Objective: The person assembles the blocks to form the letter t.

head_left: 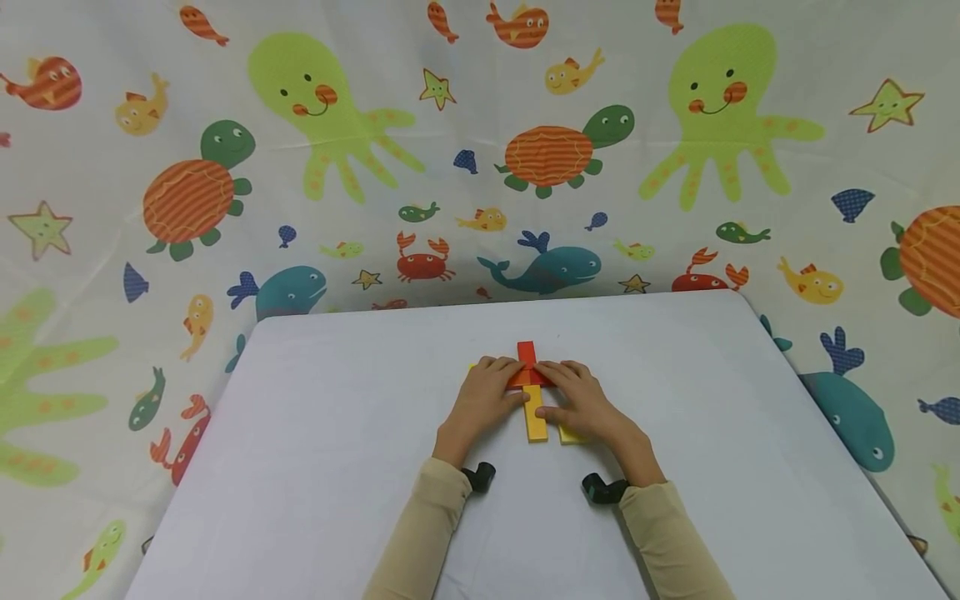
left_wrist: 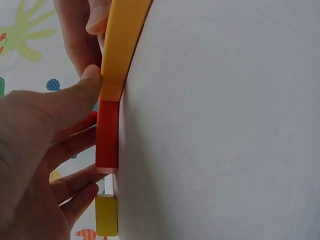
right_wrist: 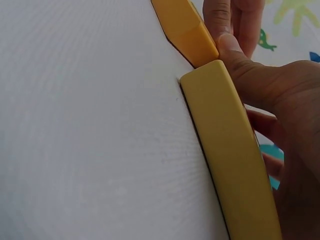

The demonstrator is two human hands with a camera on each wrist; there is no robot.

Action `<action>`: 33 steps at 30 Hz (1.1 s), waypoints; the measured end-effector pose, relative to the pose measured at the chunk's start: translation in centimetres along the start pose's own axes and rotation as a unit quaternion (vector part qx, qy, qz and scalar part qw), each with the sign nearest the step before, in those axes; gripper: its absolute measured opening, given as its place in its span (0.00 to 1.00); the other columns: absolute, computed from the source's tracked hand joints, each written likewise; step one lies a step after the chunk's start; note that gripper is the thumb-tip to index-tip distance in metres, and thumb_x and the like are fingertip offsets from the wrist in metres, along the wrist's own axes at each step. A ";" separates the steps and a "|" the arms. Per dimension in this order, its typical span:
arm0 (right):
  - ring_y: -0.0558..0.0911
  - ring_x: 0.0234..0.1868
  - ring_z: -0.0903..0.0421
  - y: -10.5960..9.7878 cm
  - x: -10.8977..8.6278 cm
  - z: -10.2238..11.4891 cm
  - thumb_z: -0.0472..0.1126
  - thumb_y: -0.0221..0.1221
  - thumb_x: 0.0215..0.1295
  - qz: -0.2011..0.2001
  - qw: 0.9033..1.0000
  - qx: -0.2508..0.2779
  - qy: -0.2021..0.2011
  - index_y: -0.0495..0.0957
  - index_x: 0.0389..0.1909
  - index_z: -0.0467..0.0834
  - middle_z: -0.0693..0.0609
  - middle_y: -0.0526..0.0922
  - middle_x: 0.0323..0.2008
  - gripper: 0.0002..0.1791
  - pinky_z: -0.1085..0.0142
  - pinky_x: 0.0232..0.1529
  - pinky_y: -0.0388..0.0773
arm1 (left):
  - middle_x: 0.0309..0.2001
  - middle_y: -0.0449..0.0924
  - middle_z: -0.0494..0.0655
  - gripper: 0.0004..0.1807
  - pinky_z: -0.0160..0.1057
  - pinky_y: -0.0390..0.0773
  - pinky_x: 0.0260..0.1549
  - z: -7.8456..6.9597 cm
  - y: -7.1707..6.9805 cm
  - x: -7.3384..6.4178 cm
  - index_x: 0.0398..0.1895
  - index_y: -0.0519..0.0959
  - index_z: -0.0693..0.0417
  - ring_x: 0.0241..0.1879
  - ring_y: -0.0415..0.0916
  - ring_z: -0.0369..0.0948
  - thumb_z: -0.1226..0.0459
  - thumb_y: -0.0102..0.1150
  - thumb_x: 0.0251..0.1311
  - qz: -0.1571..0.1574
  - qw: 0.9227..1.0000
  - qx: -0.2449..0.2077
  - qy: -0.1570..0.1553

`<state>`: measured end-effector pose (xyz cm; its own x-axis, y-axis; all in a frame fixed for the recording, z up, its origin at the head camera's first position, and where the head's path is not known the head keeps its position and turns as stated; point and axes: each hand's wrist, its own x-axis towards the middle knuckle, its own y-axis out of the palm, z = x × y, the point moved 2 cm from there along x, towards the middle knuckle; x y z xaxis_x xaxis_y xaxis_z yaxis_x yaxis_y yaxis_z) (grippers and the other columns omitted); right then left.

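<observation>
Both hands meet over a small row of flat blocks on the white table. At the far end lies a red block (head_left: 527, 353), with red-orange pieces (head_left: 530, 378) spread crosswise just below it. A yellow-orange block (head_left: 536, 415) runs from there toward the person. My left hand (head_left: 486, 393) reaches in from the left, its fingertips on the red pieces and its thumb at the side of the yellow-orange block. From the right, my right hand (head_left: 583, 402) touches the same pieces with its fingers, thumb against the yellow-orange block. The fingers partly hide the crosswise pieces.
A pale yellow block (head_left: 572, 437) lies partly under the right hand; in the right wrist view this long block (right_wrist: 230, 150) is close below the palm. Another yellow block (left_wrist: 106, 215) is beyond the left fingers. A sea-animal curtain (head_left: 450, 167) stands behind the white table (head_left: 337, 417).
</observation>
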<state>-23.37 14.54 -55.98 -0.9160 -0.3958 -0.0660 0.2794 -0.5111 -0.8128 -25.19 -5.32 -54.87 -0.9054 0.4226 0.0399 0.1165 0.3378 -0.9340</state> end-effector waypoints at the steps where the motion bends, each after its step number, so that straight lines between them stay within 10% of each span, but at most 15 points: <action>1: 0.55 0.81 0.34 0.0 0.0 0.0 0.56 0.69 0.65 0.000 1.000 -0.002 0.000 0.62 0.80 0.50 0.47 0.64 0.80 0.45 0.29 0.76 0.53 | 0.68 0.79 0.44 0.34 0.47 0.73 0.72 0.0 0.0 0.0 0.73 0.74 0.48 0.67 0.71 0.47 0.47 0.67 0.67 0.001 1.000 -0.001 -0.002; 33: 0.55 0.80 0.35 -0.2 -0.1 0.2 0.58 0.67 0.67 0.003 1.000 -0.001 0.007 0.63 0.80 0.51 0.47 0.65 0.80 0.44 0.29 0.76 0.54 | 0.75 0.72 0.42 0.33 0.48 0.69 0.74 -0.3 -0.1 -0.1 0.74 0.73 0.47 0.70 0.70 0.47 0.47 0.65 0.69 -0.001 1.000 0.006 -0.006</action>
<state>-23.27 14.53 -55.70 -0.9182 -0.3881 -0.0793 0.2844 -0.5066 -0.8140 -24.95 -5.15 -54.71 -0.9108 0.4112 0.0377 0.1098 0.3292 -0.9378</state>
